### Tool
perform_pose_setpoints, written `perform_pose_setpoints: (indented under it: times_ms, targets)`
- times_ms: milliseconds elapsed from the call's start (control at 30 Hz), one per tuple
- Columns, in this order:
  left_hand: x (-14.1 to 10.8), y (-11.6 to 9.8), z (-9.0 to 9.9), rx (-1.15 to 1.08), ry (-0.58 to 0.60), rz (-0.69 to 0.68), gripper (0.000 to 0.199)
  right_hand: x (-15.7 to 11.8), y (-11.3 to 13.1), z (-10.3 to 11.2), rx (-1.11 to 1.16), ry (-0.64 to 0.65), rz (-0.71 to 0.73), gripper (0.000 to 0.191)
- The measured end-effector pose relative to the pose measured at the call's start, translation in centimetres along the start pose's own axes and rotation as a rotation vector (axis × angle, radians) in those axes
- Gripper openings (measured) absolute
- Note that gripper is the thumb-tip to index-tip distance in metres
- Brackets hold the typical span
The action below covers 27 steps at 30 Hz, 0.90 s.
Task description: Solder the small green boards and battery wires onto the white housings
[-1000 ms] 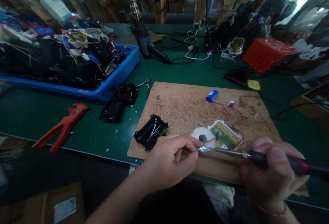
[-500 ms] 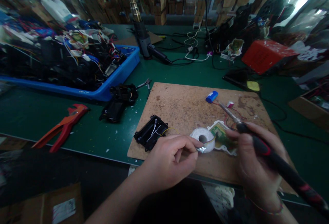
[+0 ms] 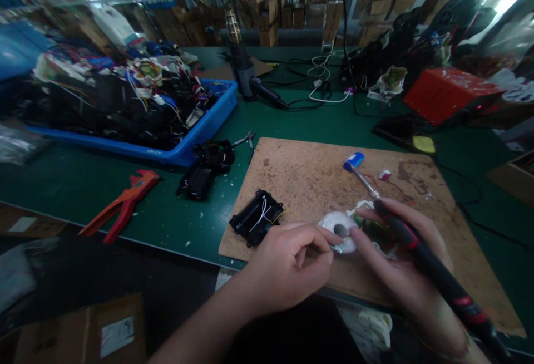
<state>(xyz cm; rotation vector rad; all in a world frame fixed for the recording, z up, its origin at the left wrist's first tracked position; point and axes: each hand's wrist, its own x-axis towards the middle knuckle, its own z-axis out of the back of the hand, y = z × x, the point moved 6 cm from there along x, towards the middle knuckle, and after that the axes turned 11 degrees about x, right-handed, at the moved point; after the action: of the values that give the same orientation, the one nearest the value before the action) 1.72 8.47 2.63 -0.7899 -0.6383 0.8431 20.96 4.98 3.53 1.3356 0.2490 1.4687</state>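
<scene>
Soldering iron [image 3: 421, 252] lies slanted in the right hand [image 3: 400, 275], which is curled around its black and red handle. Its long line runs from the low right corner up to the left, and its thin metal tip points away from the person, toward a small blue battery [image 3: 354, 161]. The tip ends just beside that battery. The left hand [image 3: 287, 269] has its thumb and first finger pinched together on something small and shiny, right at a white round spool [image 3: 337, 224]. A green circuit board [image 3: 375, 230] sits under the right hand's fingers, with thin red wires [image 3: 396, 188] leading off it. All of this rests on a brown board [image 3: 300, 175] that looks rough and stained. A black plastic case [image 3: 256, 217] with white wires inside lies on the board's left side. On the green table [image 3: 83, 186] sit red cutters [image 3: 125, 202] and a blue bin [image 3: 200, 130] full of tangled parts. A red box [image 3: 450, 94] stands far right. No writing is clear enough to read.
</scene>
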Motion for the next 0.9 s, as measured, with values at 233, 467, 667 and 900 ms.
perform_pose_setpoints:
  times_ms: [233,467,667,900]
  targets:
    - [-2.4,-2.8,4.3,0.197,-0.244,-0.245,0.018,0.0,-0.3,0.1,-0.044,0.010,0.007,0.054]
    - [-5.9,-3.0,10.3,0.515,-0.713,-0.171,0.022,0.0,-0.1,0.2,-0.032,0.004,-0.008,0.055]
    - [-3.7,-4.2,5.1,0.867,-0.272,-0.457,0.030,-0.1,-0.4,0.1,0.010,-0.014,-0.043,0.055]
    - [-2.2,-2.9,3.6,0.954,-0.239,-0.455,0.027,-0.1,-0.1,-0.1,0.052,0.016,-0.046,0.055]
